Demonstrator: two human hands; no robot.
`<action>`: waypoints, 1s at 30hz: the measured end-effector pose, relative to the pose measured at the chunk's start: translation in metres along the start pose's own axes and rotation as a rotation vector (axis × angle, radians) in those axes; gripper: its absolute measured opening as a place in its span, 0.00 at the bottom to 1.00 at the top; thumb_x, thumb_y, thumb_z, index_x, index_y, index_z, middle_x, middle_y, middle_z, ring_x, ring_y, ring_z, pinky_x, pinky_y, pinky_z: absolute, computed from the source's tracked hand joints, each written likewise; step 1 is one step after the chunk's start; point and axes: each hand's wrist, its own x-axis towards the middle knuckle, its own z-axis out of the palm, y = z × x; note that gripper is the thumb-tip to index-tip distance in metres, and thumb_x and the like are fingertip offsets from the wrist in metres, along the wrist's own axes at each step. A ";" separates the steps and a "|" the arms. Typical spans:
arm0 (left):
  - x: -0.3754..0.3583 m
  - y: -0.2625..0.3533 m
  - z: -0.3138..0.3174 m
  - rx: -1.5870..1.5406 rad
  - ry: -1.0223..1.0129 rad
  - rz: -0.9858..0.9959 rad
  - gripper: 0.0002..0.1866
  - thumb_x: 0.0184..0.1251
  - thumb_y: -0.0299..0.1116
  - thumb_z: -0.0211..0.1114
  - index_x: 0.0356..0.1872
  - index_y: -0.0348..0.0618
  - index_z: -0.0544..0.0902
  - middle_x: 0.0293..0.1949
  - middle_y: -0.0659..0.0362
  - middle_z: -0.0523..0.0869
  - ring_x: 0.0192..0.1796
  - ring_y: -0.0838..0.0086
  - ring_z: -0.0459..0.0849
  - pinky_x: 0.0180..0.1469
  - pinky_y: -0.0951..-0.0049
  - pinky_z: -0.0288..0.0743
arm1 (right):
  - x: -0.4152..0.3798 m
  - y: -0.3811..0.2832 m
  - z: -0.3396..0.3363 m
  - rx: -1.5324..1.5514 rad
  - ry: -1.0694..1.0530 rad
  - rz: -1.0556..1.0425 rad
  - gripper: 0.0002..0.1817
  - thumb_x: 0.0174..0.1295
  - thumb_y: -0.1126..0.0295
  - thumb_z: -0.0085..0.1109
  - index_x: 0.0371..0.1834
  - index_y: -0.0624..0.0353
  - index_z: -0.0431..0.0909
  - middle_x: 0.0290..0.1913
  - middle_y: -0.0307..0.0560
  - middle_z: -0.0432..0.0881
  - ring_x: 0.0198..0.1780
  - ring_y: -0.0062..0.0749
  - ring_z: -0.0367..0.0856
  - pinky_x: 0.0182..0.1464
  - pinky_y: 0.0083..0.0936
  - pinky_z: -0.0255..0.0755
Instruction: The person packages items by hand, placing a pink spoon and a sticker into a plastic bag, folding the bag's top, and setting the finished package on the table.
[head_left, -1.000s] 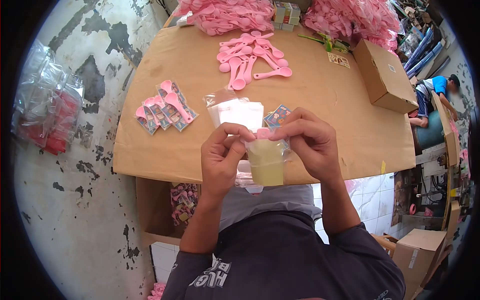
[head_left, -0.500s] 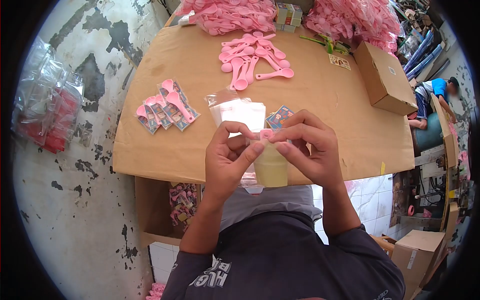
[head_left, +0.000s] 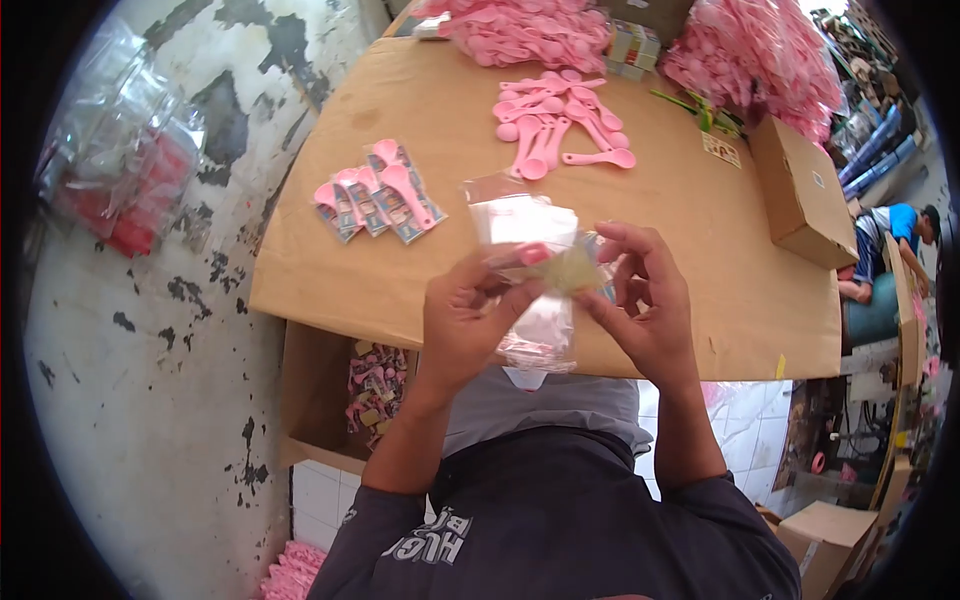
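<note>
Between my two hands, above the table's near edge, is a clear plastic bag [head_left: 572, 272] with a yellowish card inside, blurred by motion. A pink spoon [head_left: 534, 254] shows its end at the bag's left side. My left hand [head_left: 465, 315] pinches that side between thumb and fingers. My right hand [head_left: 648, 310] has its thumb and a fingertip closed on the bag's right edge, other fingers curled loosely. Just behind lies a stack of clear bags [head_left: 522, 218]. Several bagged pink spoons with printed cards [head_left: 400, 200] lie to the left.
Loose pink spoons [head_left: 560, 120] are spread at the table's [head_left: 330, 270] far middle. Large bags of spoons [head_left: 530, 35] stand at the back. A cardboard box [head_left: 800, 190] sits at the right edge. Below left, an open carton [head_left: 320, 400] contains packed spoons. Another person [head_left: 885, 240] is at far right.
The bag has turned from hanging upright to lying tilted sideways between my hands. My right hand has shifted its grip to the bag's edge. The whole view has swung slightly.
</note>
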 end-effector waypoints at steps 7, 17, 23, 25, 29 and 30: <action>0.042 0.010 -0.085 0.837 0.199 0.433 0.19 0.62 0.13 0.63 0.53 0.39 0.83 0.59 0.49 0.87 0.63 0.60 0.85 0.65 0.61 0.77 | -0.004 0.012 -0.017 -0.143 0.057 -0.048 0.17 0.60 0.76 0.72 0.53 0.59 0.82 0.44 0.38 0.78 0.30 0.14 0.67 0.28 0.14 0.63; 0.034 -0.014 -0.102 1.328 0.084 0.146 0.21 0.73 0.30 0.61 0.65 0.46 0.79 0.67 0.49 0.81 0.76 0.53 0.70 0.79 0.44 0.48 | -0.008 0.033 -0.027 -0.592 0.141 0.154 0.18 0.67 0.60 0.67 0.53 0.61 0.81 0.46 0.49 0.78 0.44 0.38 0.80 0.42 0.34 0.75; 0.048 -0.015 -0.141 1.273 0.016 0.087 0.16 0.76 0.39 0.62 0.56 0.42 0.86 0.66 0.49 0.82 0.78 0.53 0.68 0.80 0.41 0.39 | -0.009 0.054 -0.028 -0.743 0.134 0.224 0.28 0.65 0.50 0.68 0.59 0.60 0.78 0.50 0.51 0.77 0.57 0.48 0.76 0.56 0.43 0.73; 0.055 -0.015 -0.149 1.286 0.052 0.149 0.15 0.76 0.39 0.63 0.53 0.40 0.87 0.63 0.49 0.84 0.74 0.55 0.73 0.79 0.45 0.47 | -0.008 0.057 -0.029 -0.721 0.136 0.238 0.28 0.64 0.51 0.69 0.58 0.61 0.78 0.50 0.51 0.77 0.58 0.48 0.76 0.55 0.43 0.74; 0.050 -0.003 -0.114 0.919 0.295 0.207 0.14 0.75 0.39 0.66 0.45 0.36 0.87 0.46 0.52 0.89 0.52 0.64 0.86 0.62 0.63 0.74 | -0.001 0.054 -0.030 -0.506 0.152 0.240 0.21 0.63 0.61 0.72 0.52 0.63 0.79 0.43 0.50 0.81 0.46 0.41 0.80 0.48 0.37 0.76; 0.046 -0.007 -0.104 0.924 0.297 0.202 0.14 0.75 0.39 0.66 0.45 0.36 0.87 0.46 0.52 0.89 0.52 0.64 0.86 0.62 0.63 0.74 | 0.001 0.053 -0.030 -0.371 0.155 0.296 0.18 0.63 0.65 0.72 0.50 0.64 0.79 0.40 0.49 0.82 0.40 0.36 0.82 0.44 0.33 0.76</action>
